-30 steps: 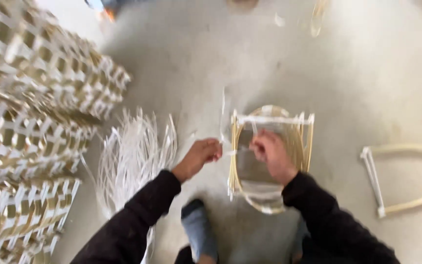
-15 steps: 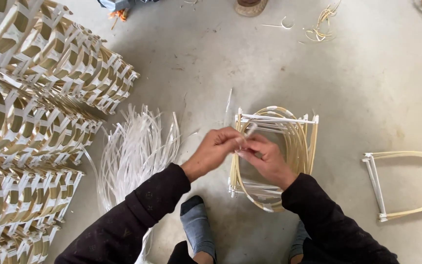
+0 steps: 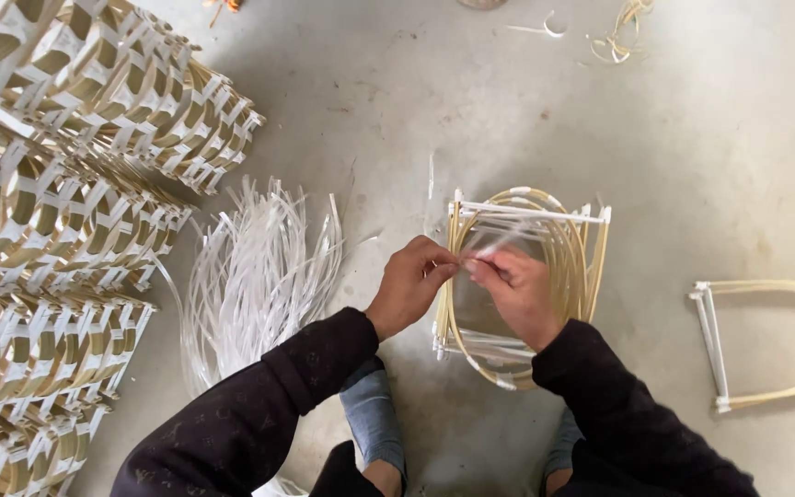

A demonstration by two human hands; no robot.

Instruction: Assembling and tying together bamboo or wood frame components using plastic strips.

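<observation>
- Bamboo frame, the head view's central piece, stands on the concrete floor just right of the middle, between the person's two feet and close to the body.
- It is made of thin pale bent strips looped into an oval, with straight white-wrapped bars across its far side and its near side.
- The left hand is at the frame's left upright, fingers curled in a pinch against the fingertips of the other hand.
- The right hand lies over the frame's open middle, fingers likewise pinched; its fingertips touch those of the left hand.
- Between the two pinches runs a thin white strip, held by both hands just beside the frame's left edge; how it sits on the frame cannot be told.
- Both arms wear dark sleeves that come in from the near edge.
- A loose bundle of white plastic strips fans out on the floor left of the left hand, near but apart from the frame.
- Farther left, stacks of woven panels in white and tan fill the left edge, from far to near.
- At the right edge lies a second bent frame, a flat U shape with a white-wrapped bar, well apart from the hands.
- Scraps of strip lie on the far floor.
</observation>
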